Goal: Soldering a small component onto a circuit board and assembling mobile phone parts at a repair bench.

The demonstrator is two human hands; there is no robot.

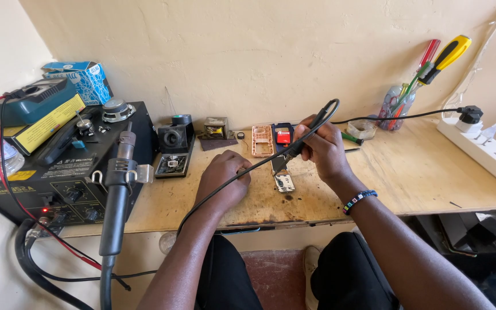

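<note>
On the black rework station (64,172) at the bench's left lie one blue patterned carton (84,77) and one yellow rectangular label (46,123). One soldering iron (302,140), black and slim, is gripped in the closed right hand (322,148), tip on a small circuit board (284,181) mid-bench. The curled left hand (222,178) rests beside the board; whether it holds anything is unclear.

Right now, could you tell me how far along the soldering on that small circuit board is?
The station is lit and the board lies bare on the bench. In hand: the right hand holds the soldering iron with its tip just above the board, and the left hand rests beside it. The pink frame lies apart.
</note>
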